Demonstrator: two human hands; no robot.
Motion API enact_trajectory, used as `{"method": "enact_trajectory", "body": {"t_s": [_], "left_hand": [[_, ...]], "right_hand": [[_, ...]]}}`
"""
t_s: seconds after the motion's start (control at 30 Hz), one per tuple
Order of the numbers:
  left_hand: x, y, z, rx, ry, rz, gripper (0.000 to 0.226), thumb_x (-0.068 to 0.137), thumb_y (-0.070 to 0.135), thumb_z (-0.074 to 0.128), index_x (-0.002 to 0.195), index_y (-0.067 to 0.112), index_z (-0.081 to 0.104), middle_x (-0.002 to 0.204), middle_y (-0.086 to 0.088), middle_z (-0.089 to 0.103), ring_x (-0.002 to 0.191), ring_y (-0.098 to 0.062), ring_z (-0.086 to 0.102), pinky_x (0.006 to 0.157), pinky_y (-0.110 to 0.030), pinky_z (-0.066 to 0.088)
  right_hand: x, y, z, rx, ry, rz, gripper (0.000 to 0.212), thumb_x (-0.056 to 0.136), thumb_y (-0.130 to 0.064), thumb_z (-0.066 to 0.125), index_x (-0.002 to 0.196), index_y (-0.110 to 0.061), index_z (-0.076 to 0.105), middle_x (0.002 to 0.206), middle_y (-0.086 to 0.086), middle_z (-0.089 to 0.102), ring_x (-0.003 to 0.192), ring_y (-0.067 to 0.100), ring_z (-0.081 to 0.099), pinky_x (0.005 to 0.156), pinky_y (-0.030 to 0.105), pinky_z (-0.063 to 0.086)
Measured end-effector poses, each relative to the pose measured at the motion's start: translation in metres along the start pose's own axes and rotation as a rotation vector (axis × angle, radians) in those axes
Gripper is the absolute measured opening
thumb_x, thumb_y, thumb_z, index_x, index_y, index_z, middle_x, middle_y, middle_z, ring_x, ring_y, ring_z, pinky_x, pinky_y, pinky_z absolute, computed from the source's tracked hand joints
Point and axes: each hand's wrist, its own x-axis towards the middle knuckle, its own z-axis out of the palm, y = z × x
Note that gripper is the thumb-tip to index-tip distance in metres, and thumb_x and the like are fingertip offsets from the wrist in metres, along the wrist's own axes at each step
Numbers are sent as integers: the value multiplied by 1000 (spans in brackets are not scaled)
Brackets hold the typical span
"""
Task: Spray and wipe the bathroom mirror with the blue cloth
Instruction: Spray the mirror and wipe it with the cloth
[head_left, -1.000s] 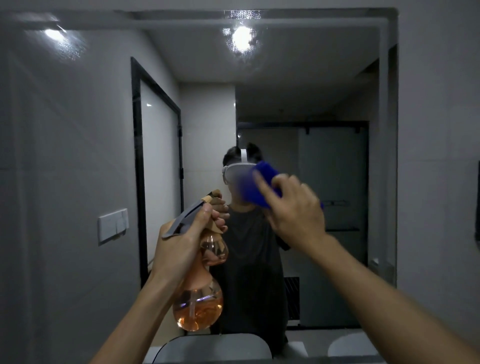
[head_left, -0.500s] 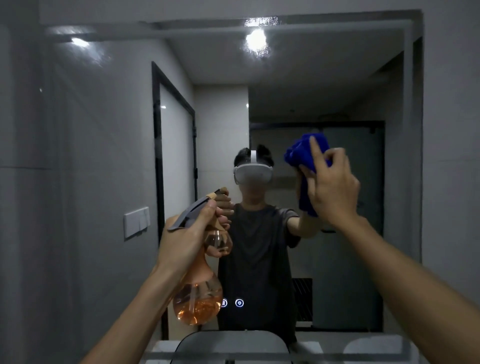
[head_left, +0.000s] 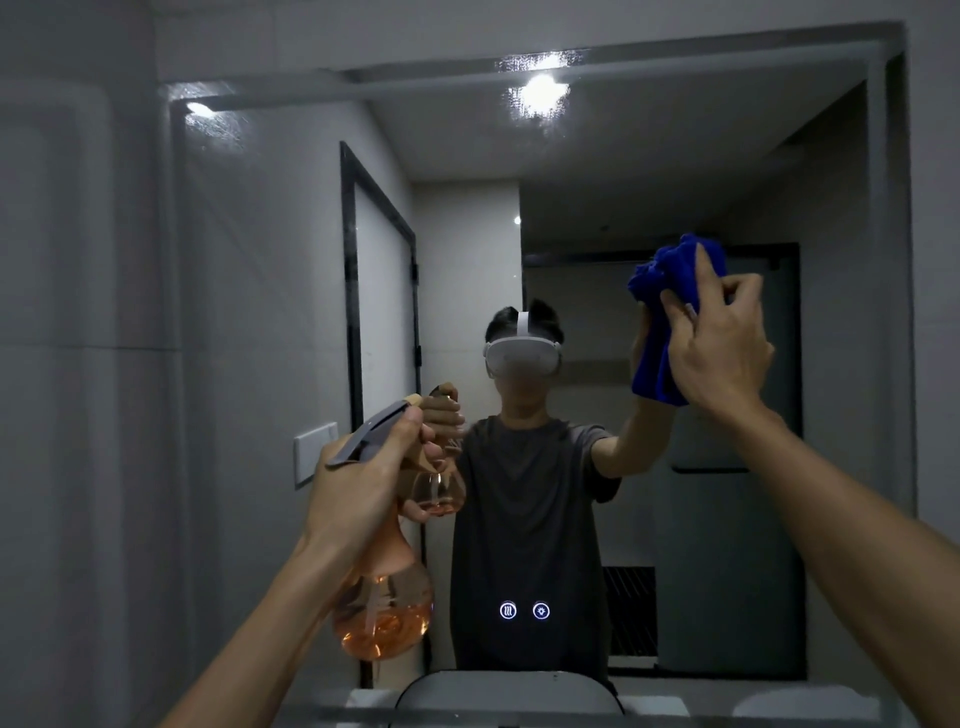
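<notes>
The bathroom mirror (head_left: 270, 322) fills the wall ahead, with fine spray droplets showing near its top edge. My right hand (head_left: 719, 353) presses a bunched blue cloth (head_left: 655, 332) flat against the glass at the mirror's right side, fingers spread over it. My left hand (head_left: 363, 478) grips an orange, round-bellied spray bottle (head_left: 384, 608) by its neck and grey trigger, held upright in front of the mirror's lower middle. Orange liquid sits in the bottle's base. My own reflection stands in the middle of the glass.
Two small lit touch icons (head_left: 524, 611) glow low on the mirror. A grey rounded object (head_left: 509, 693) sits at the bottom edge below the glass. Grey tiled wall (head_left: 78, 364) borders the mirror on the left and right.
My right hand has swept the blue cloth across the glass from the middle to the right side and slightly up. The left hand keeps the spray bottle where it was.
</notes>
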Motion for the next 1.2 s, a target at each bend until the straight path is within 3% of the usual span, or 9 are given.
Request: {"method": "enact_trajectory", "body": {"t_s": [0.37,0.6,0.73,0.83,0.97,1.13,1.2], "left_hand": [[1,-6,-4,5,62,2,37,90,44,65,84,9,72,68,-10,70,59,-32,62,50,-31,49],[0,3,-17,68,47,33,25,92,44,61,95,22,75,84,-5,77,78,-22,75,63,-40,58],[-1,11,-30,37,51,37,28,92,42,63,94,17,75,88,-8,77,76,-28,75,59,-38,55],[-1,12,-38,12,60,51,26,93,37,62,96,15,75,88,-8,77,81,-24,75,56,-33,54],[1,11,-46,-15,23,34,26,92,35,62,99,13,73,91,-9,77,85,-21,75,49,-30,55],[0,10,-50,8,2,-1,28,90,40,62,95,16,74,93,-8,77,81,-34,72,57,-36,54],[-3,9,-48,14,1,-19,28,86,43,62,91,18,75,92,-7,77,84,-41,69,61,-41,52]], "right_hand": [[-5,-5,0,-26,-10,-10,56,99,-43,44,151,-30,27,117,14,40,100,31,49,69,36,37],[-7,-49,17,-36,39,-60,58,97,-45,47,150,-27,32,116,14,42,103,31,47,70,37,36],[-20,-107,41,-89,19,-225,60,92,-46,52,147,-26,37,114,14,47,96,29,48,68,35,35],[-69,-139,65,-123,-96,-512,68,88,-43,61,148,-24,35,116,12,48,97,27,48,72,36,40],[-141,-127,84,-155,-194,-854,71,87,-30,65,150,-17,34,122,13,53,102,30,53,83,47,48],[-138,-90,80,-213,-185,-984,69,89,-22,59,152,-18,31,124,12,51,104,33,53,83,50,49],[-117,-79,71,-263,-93,-984,63,92,-19,56,151,-16,33,120,14,53,100,37,52,80,49,46]]}}
